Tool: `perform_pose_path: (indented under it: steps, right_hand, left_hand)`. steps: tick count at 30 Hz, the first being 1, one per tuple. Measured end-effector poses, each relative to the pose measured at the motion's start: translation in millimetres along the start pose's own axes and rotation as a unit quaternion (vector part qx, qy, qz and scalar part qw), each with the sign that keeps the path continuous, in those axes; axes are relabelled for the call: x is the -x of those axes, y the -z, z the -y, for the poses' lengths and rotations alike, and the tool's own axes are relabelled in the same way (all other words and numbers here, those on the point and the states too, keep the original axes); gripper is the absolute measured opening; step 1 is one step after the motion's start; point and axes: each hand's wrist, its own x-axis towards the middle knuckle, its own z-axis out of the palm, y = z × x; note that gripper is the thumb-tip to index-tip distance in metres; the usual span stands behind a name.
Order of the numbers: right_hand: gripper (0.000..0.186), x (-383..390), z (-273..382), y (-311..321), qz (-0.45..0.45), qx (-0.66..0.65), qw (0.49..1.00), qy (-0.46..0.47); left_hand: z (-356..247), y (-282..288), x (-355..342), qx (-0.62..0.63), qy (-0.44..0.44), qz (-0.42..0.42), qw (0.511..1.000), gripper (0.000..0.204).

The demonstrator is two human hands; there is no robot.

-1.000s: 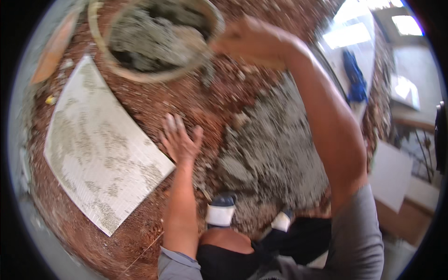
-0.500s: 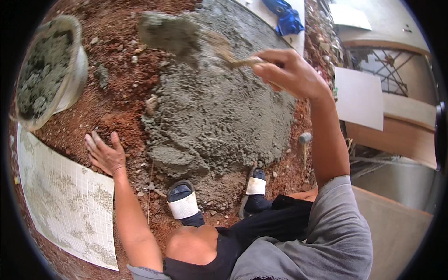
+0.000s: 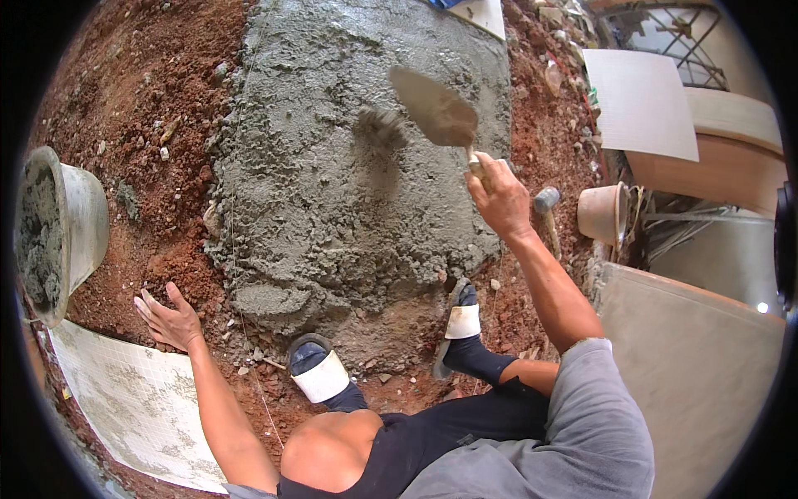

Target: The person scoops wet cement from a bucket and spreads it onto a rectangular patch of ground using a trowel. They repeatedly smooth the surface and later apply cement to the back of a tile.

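R hand [image 3: 502, 198] w/ trowel [image 3: 438, 110] abv mortar [image 3: 324, 237]

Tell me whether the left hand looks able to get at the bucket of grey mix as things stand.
Probably yes: the left hand looks open and empty, the bucket stands ahead and to its left, and only red soil shows between them.
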Motion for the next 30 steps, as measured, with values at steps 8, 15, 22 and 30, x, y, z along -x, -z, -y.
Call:
perform_pose_path:
  steps: [8,15,22,30]
  right_hand:
    - [0.042,-14.7,-47.1,-9.9,0.128,0.030,0.990,0.057]
    - [0.052,-150.8,-13.0,-61.4,0.102,0.157,0.954,0.234]
    - [0.060,-250.6,31.3,-63.8,0.165,-0.044,0.985,0.010]
    - [0.050,-216.6,23.3,-48.7,0.374,0.021,0.913,0.159]
  left_hand:
    - [1.4,1.2,1.5,-0.011,0.006,0.010,1.000,0.075]
    - [1.2,2.2,0.0,-0.024,0.009,0.017,1.000,0.073]
    - [2.5,3.7,0.5,-0.024,0.004,0.015,1.000,0.072]
    - [5.9,4.2,-0.6,-0.016,-0.021,0.005,1.000,0.070]
